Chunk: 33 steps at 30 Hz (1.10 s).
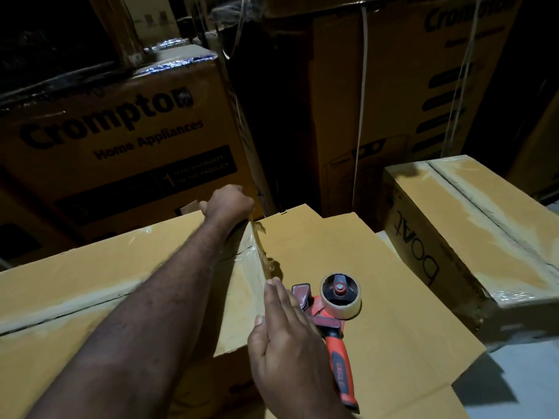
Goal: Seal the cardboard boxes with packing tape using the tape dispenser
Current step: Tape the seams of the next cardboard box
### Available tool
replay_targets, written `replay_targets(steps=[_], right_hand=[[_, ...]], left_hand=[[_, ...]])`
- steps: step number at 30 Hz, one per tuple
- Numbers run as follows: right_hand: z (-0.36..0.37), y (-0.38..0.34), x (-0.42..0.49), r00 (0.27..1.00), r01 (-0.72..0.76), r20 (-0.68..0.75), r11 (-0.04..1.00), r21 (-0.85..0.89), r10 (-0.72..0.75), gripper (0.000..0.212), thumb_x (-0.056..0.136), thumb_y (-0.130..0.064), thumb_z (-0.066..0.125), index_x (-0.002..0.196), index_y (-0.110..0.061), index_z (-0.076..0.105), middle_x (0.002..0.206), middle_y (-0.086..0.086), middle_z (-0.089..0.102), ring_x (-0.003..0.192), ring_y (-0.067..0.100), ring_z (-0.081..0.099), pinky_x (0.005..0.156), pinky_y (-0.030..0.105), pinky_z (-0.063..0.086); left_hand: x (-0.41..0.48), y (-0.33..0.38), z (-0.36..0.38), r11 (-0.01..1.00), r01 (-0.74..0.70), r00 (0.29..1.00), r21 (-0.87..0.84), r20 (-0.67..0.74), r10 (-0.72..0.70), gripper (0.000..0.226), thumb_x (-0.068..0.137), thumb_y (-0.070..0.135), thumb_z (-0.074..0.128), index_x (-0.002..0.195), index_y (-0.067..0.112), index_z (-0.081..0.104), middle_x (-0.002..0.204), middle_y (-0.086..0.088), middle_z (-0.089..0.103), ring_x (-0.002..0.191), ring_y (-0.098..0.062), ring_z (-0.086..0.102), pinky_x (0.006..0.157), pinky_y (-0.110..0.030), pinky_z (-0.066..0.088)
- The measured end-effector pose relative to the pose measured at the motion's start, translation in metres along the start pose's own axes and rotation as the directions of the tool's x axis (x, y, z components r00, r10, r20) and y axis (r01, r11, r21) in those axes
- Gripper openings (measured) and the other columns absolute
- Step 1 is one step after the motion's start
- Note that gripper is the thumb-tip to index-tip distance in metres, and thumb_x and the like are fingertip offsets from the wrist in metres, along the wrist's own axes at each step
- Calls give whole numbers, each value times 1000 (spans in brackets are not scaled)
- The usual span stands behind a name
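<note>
**Tape strip drawn along the carton's flap**

The tape dispenser (335, 309) – red-orange, with a clear roll on its hub – lay on its side on the raised cardboard flap (378, 258) of the cardboard box (75, 297). Just left of it was the right hand (287, 337), fingers straight and together, tips at the near end of a tape strip (260, 246). Beyond the dispenser and to its left, the left hand (230, 204) had its fingers curled round the strip's far end. The box's contents were hidden. Right of the dispenser sat a taped-shut box (484, 225). Behind it stood Crompton cartons (121, 131).
</note>
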State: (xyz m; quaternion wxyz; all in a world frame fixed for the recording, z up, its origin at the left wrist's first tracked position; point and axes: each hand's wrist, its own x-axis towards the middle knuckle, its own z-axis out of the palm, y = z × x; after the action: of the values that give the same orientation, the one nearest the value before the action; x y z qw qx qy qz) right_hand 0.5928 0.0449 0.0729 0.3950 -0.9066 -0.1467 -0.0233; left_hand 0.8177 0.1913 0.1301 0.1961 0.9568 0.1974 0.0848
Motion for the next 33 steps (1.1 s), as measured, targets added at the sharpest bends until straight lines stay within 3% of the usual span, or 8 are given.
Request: replay_targets(steps=[4,7,12,18,24,27,30,33], right_hand=[[-13,-7,9,987,-31,156,1000,-5,31,61,98,-44,12,157,-28,4,163,-14,13,149,5,10,121,35,20],[-22,-9,24,981,-42,191,999,9,40,55,104,-36,25,156,-24,13,161,-6,23,147,14,21,117,37,30],[-19,-7,77,964,-108,253,991,74,87,46,104,-35,31,148,-19,33,146,2,45,132,22,42,105,43,42],[-19,2,83,935,-231,331,928,294,127,55,104,-39,31,156,-27,18,164,-8,5,150,15,11,121,40,13],[-27,11,59,932,-233,347,902,362,102,64,95,-49,36,155,-33,21,162,-18,14,148,6,16,121,46,17],[-28,14,36,919,-242,384,893,379,86,70,88,-60,32,154,-39,21,159,-23,22,145,2,21,119,38,21],[-37,13,24,896,-300,431,865,402,111,55,103,-46,32,155,-40,15,159,-23,17,137,-1,19,103,24,15],[-38,13,32,886,-299,450,875,379,108,62,103,-44,34,154,-44,-1,163,-19,1,147,7,7,106,29,13]], left_hand=[[9,-4,7,999,-37,999,-21,-4,37,20,91,26,58,106,29,71,103,7,68,96,-18,58,98,-50,48],[14,-8,9,997,-75,997,8,-10,75,15,94,36,61,103,31,71,107,10,70,100,-18,59,100,-48,42],[15,-12,12,994,-106,994,35,-2,106,33,96,53,57,109,26,70,104,5,69,105,-22,59,100,-48,33],[15,-9,15,994,-103,994,41,-25,104,29,100,47,52,106,25,70,101,3,69,99,-22,59,100,-49,32],[5,-2,14,994,-107,994,10,-31,107,14,100,31,53,94,28,65,92,7,65,90,-18,55,100,-49,28],[4,-7,13,990,-129,991,-48,-28,128,24,98,22,50,108,31,69,105,10,67,95,-14,53,101,-48,27],[0,-8,13,984,-162,987,-76,-22,161,30,97,19,49,115,33,69,107,10,67,93,-13,49,100,-47,26],[1,-8,15,982,-179,984,-62,-34,178,27,98,21,47,100,31,72,90,13,63,85,-13,48,95,-47,27]])
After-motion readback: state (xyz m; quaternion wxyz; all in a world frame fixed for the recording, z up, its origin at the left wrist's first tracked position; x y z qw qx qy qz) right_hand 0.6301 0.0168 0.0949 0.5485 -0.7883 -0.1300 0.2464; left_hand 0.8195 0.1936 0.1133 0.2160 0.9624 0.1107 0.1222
